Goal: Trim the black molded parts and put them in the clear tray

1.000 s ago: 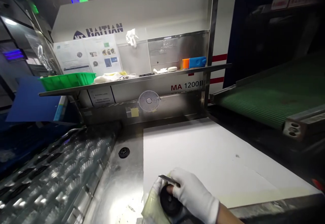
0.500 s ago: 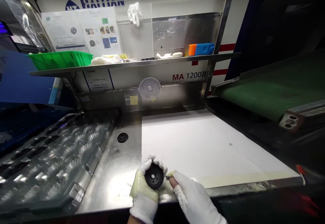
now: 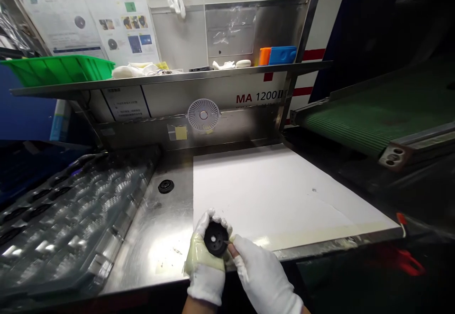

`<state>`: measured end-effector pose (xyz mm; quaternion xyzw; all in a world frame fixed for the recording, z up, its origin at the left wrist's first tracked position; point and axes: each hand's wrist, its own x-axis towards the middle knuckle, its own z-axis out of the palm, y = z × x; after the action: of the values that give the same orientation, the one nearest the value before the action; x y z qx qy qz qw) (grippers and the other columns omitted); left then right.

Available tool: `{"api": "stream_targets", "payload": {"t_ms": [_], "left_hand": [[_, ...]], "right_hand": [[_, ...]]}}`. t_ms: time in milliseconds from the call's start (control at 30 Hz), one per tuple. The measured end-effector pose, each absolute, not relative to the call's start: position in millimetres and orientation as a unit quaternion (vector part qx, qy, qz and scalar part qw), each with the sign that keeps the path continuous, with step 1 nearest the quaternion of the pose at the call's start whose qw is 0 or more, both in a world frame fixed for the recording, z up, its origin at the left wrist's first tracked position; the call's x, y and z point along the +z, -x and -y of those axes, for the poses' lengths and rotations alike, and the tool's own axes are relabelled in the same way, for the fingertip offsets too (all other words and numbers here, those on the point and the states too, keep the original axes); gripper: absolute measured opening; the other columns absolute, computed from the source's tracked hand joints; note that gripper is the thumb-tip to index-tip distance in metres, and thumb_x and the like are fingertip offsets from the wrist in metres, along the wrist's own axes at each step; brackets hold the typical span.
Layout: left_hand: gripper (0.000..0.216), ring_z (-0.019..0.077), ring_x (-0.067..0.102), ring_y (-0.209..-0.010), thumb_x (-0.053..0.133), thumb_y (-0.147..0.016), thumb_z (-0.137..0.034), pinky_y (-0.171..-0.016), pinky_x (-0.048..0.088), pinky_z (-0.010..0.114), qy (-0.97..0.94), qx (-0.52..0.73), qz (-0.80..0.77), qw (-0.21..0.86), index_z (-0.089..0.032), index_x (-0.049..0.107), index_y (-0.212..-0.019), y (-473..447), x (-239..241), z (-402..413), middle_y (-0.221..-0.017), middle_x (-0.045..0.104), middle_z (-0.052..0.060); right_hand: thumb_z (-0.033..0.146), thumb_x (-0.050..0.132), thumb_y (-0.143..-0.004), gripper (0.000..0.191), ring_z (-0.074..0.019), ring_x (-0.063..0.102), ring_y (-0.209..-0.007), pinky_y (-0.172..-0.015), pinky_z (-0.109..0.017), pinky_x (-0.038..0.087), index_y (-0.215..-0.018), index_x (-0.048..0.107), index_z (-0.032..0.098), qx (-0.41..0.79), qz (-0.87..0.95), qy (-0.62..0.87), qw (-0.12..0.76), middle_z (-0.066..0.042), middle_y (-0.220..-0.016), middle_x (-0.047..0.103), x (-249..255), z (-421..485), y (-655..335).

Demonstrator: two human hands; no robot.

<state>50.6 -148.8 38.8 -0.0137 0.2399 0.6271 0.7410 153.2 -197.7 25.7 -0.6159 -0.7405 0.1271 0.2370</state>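
My left hand (image 3: 206,262), in a white glove with a yellowish coated palm, is wrapped around a black round wheel-like part (image 3: 215,239). The part is tilted so that its face, with a pale central hole, points up towards me. My right hand (image 3: 261,271), also white-gloved with a bare thumb tip, pinches a small pointed tool (image 3: 226,243) whose tip meets the right rim of the part. Most of that tool is hidden by the fingers. A second black round part (image 3: 166,186) lies on the metal tabletop (image 3: 142,243), left of the white sheet.
A clear tray (image 3: 81,209) with black parts in some pockets lies at the left. A white sheet (image 3: 270,190) covers the right tabletop. Behind stand a small fan (image 3: 204,115) and a shelf (image 3: 199,74) with a green bin (image 3: 64,69). A green conveyor (image 3: 373,110) runs at the right.
The tool's tip has come from just beside the part to its right rim, my right hand moving left with it. The whole view has shifted slightly.
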Motion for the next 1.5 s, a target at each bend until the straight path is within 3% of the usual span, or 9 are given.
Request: {"api": "stream_targets", "payload": {"t_ms": [267, 433, 600, 767, 1000, 1100, 1233, 1367, 1500], "left_hand": [[0.007, 0.0113, 0.055, -0.061, 0.062, -0.07, -0.013, -0.059, 0.05, 0.026, 0.005, 0.638, -0.224, 0.736, -0.016, 0.057, -0.076, -50.1, 44.1, 145.9, -0.064, 0.054, -0.001], [0.005, 0.0092, 0.056, -0.062, 0.06, -0.073, -0.012, -0.068, 0.052, 0.026, 0.028, 0.666, -0.218, 0.713, -0.016, 0.057, -0.074, -51.0, 43.5, 144.5, -0.065, 0.055, -0.002], [0.027, 0.0221, 0.06, -0.09, 0.054, -0.073, -0.016, -0.08, 0.051, 0.041, -0.069, 0.662, -0.251, 0.703, -0.019, 0.058, -0.1, -45.4, 40.6, 151.1, -0.093, 0.063, 0.008], [0.029, 0.0172, 0.059, -0.063, 0.053, -0.067, -0.014, -0.061, 0.05, 0.032, -0.068, 0.634, -0.271, 0.721, -0.015, 0.059, -0.095, -39.1, 40.5, 151.9, -0.065, 0.058, 0.005], [0.012, 0.0123, 0.055, -0.059, 0.062, -0.07, -0.017, -0.06, 0.05, 0.027, -0.023, 0.664, -0.299, 0.684, -0.017, 0.059, -0.082, -45.2, 40.6, 143.0, -0.061, 0.055, 0.0], [0.018, 0.0133, 0.058, -0.069, 0.061, -0.072, -0.017, -0.07, 0.051, 0.03, -0.072, 0.676, -0.27, 0.682, -0.018, 0.06, -0.09, -44.5, 40.6, 146.9, -0.071, 0.059, 0.001], [0.037, 0.0226, 0.059, -0.087, 0.054, -0.074, -0.023, -0.076, 0.05, 0.039, -0.126, 0.596, -0.269, 0.746, -0.018, 0.056, -0.111, -38.2, 42.1, 156.0, -0.093, 0.061, 0.01], [0.026, 0.0173, 0.057, -0.068, 0.053, -0.071, -0.019, -0.065, 0.05, 0.033, -0.079, 0.599, -0.243, 0.759, -0.015, 0.061, -0.095, -36.5, 41.6, 154.9, -0.071, 0.057, 0.005], [0.01, 0.0145, 0.055, -0.064, 0.06, -0.069, -0.015, -0.062, 0.049, 0.029, -0.023, 0.625, -0.268, 0.733, -0.015, 0.061, -0.079, -41.4, 40.8, 147.0, -0.064, 0.054, 0.002]], "right_hand": [[0.03, 0.03, -0.092, 0.023, -0.0166, 0.055, -0.061, -0.053, -0.027, 0.03, -0.082, 0.05, 0.025, 0.129, 0.721, 0.623, 0.275, 0.002, -0.072, 0.06, 23.1, 197.6, -152.4], [0.034, 0.029, -0.092, 0.028, -0.017, 0.054, -0.055, -0.048, -0.028, 0.025, -0.075, 0.048, 0.024, 0.105, 0.736, 0.614, 0.266, 0.002, -0.065, 0.058, 19.0, 200.9, -141.8], [0.031, 0.029, -0.091, 0.025, -0.0163, 0.053, -0.057, -0.05, -0.028, 0.027, -0.077, 0.049, 0.024, 0.124, 0.74, 0.593, 0.291, 0.002, -0.067, 0.059, 23.4, 199.1, -143.6], [0.027, 0.031, -0.09, 0.021, -0.0168, 0.053, -0.06, -0.053, -0.028, 0.029, -0.08, 0.05, 0.024, 0.132, 0.727, 0.61, 0.287, 0.001, -0.071, 0.059, 24.9, 193.3, -152.6], [0.03, 0.032, -0.091, 0.024, -0.016, 0.052, -0.055, -0.05, -0.029, 0.024, -0.077, 0.049, 0.023, 0.094, 0.741, 0.595, 0.296, 0.002, -0.065, 0.058, 14.3, 202.5, -141.2], [0.03, 0.03, -0.092, 0.026, -0.0161, 0.052, -0.055, -0.05, -0.029, 0.023, -0.076, 0.049, 0.023, 0.097, 0.737, 0.599, 0.298, 0.002, -0.065, 0.057, 15.1, 203.7, -139.5], [0.027, 0.031, -0.091, 0.024, -0.0164, 0.053, -0.059, -0.052, -0.028, 0.027, -0.078, 0.051, 0.022, 0.124, 0.735, 0.595, 0.299, 0.0, -0.068, 0.059, 17.1, 200.7, -145.4], [0.023, 0.034, -0.089, 0.019, -0.0171, 0.054, -0.063, -0.056, -0.028, 0.03, -0.084, 0.052, 0.022, 0.147, 0.719, 0.606, 0.308, 0.0, -0.072, 0.06, 14.9, 199.0, -149.3], [0.024, 0.035, -0.089, 0.018, -0.0167, 0.052, -0.058, -0.053, -0.029, 0.025, -0.079, 0.05, 0.024, 0.141, 0.715, 0.613, 0.306, 0.002, -0.066, 0.057, 13.3, 202.5, -143.1]]}}
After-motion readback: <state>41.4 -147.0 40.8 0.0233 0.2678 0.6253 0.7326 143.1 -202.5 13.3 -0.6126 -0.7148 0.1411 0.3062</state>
